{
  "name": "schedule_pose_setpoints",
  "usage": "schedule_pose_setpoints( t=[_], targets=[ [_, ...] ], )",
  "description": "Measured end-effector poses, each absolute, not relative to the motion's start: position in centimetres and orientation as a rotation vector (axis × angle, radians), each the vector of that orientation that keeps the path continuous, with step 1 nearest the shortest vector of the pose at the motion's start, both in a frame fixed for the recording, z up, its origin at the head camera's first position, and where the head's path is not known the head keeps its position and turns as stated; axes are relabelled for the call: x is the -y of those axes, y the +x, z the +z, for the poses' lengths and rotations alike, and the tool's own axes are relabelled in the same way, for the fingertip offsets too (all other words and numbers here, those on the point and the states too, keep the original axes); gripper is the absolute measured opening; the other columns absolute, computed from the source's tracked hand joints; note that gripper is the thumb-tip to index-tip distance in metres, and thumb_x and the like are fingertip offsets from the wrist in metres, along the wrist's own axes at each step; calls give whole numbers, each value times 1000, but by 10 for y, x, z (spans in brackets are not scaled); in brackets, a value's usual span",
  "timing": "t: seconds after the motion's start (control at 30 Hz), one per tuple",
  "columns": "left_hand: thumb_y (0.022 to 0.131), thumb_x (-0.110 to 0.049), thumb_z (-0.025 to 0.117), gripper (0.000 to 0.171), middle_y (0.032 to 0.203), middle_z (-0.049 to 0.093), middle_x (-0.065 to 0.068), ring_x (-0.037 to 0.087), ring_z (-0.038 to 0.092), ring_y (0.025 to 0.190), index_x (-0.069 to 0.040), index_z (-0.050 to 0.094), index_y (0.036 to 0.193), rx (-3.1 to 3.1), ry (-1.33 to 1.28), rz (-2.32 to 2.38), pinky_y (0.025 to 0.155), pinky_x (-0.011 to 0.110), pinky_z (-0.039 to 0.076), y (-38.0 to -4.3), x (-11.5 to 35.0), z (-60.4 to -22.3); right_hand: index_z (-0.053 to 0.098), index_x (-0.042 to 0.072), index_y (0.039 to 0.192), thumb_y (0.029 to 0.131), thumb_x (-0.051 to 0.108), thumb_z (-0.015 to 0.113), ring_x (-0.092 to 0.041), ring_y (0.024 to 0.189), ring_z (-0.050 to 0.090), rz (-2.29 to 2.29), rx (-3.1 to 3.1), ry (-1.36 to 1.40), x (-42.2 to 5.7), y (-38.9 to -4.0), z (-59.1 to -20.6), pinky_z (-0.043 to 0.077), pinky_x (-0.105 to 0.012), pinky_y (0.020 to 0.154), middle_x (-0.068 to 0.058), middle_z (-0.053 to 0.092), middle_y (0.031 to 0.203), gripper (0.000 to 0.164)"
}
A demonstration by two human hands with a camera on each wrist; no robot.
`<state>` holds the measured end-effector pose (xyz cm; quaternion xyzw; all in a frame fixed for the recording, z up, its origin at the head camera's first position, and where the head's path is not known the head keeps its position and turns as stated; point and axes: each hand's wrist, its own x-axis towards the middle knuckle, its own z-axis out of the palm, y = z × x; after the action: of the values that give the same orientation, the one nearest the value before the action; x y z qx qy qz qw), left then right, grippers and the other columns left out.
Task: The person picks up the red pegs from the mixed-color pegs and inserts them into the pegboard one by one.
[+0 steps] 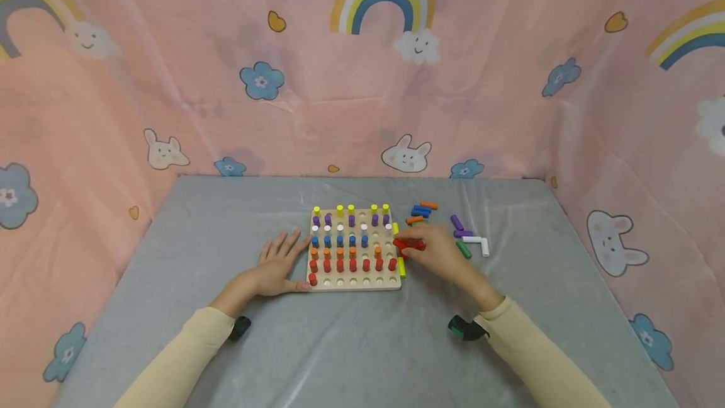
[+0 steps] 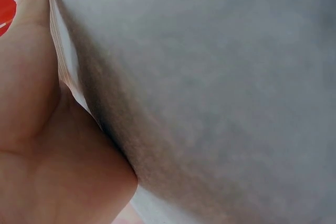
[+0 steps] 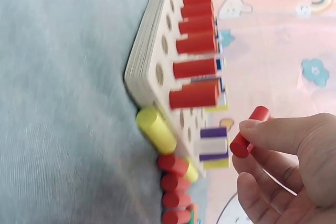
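A wooden pegboard (image 1: 362, 287) with rows of yellow, purple, white, blue, orange and red pegs lies on the table. Against its left edge rests my left hand (image 1: 274, 271), fingers spread; the left wrist view shows the thumb (image 2: 34, 3) at the board's side. Just off the board's right edge, my right hand (image 1: 442, 255) pinches a red peg (image 3: 241, 146) between thumb and fingers, held above the table in the right wrist view. The front row has one red peg (image 1: 313, 279) at its left end, with bare holes beside it.
Several loose red pegs (image 3: 176, 199) lie in a line beside the board, near a yellow peg (image 3: 156, 129). Farther right are loose blue (image 1: 421, 211), orange (image 1: 429, 204), purple (image 1: 457, 222), white (image 1: 484, 247) and green (image 1: 463, 249) pegs. A patterned pink curtain (image 1: 317, 124) surrounds the table.
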<state>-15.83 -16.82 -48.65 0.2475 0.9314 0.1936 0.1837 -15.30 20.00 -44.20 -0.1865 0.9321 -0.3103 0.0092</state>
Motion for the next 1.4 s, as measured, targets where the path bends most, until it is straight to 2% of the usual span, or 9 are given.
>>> schedule_pose_setpoints(
  t=[0.2,0.27,0.43,0.63,0.73,0.87,1.0,1.2,1.4],
  targets=[
    [85,-58,68,106,168,-2,18,45,-7,153,-17,7,161,-2635,688,531,118,69,-2,-159,169,-489,75,15,115,86,14,77,-15,85,62,-935,-2883,-658,-185,-146,-439,51,-22,71,-1,76,109,30],
    [85,-58,68,105,168,-1,18,45,-6,153,-17,7,161,-2640,685,531,118,69,-2,-159,170,-490,75,16,116,85,15,78,-12,84,62,-936,-2865,-669,-180,-144,-440,51,-22,71,1,76,105,31],
    [85,-59,68,106,168,-2,18,45,-7,153,-18,7,161,-2635,684,534,118,69,-3,-159,170,-491,75,14,116,85,13,78,-11,87,65,-1026,-2787,-721,-169,-139,-441,57,-32,77,3,75,101,31],
    [84,-62,67,107,168,-3,17,44,-9,153,-19,6,161,-2630,693,571,118,68,-5,-160,171,-495,73,12,118,87,14,77,-9,86,64,-1060,-2735,-781,-158,-133,-440,57,-30,73,4,74,101,31],
    [82,-68,64,109,168,-3,17,44,-10,153,-21,6,161,-2627,703,602,117,68,-6,-161,172,-496,74,12,117,86,15,77,-10,86,65,-1079,-2720,-813,-150,-130,-439,58,-35,74,3,74,99,31],
    [79,-76,58,112,168,-4,16,43,-11,153,-24,3,161,-2620,709,611,118,67,-7,-162,173,-499,74,12,115,86,14,77,-14,85,63,-1093,-2716,-830,-141,-128,-443,56,-29,73,3,73,97,29],
    [82,-70,62,110,168,-3,18,45,-9,153,-21,5,161,-2618,705,595,117,69,-5,-162,172,-495,74,13,115,86,15,77,-13,88,65,-1071,-2736,-837,-133,-126,-448,54,-25,74,3,74,101,29],
    [85,-57,69,105,168,-1,19,45,-6,153,-16,8,161,-2639,687,538,118,69,-2,-160,170,-489,74,10,114,85,12,78,-15,87,67,-1140,-2739,-878,-121,-124,-453,56,-27,73,-1,75,102,29],
    [86,-57,69,104,167,0,20,47,-4,153,-15,9,161,-2650,704,540,117,70,-1,-159,170,-489,74,12,113,84,11,78,-14,85,67,-1177,-2730,-860,-110,-124,-457,56,-27,72,1,76,100,29]
  ],
)
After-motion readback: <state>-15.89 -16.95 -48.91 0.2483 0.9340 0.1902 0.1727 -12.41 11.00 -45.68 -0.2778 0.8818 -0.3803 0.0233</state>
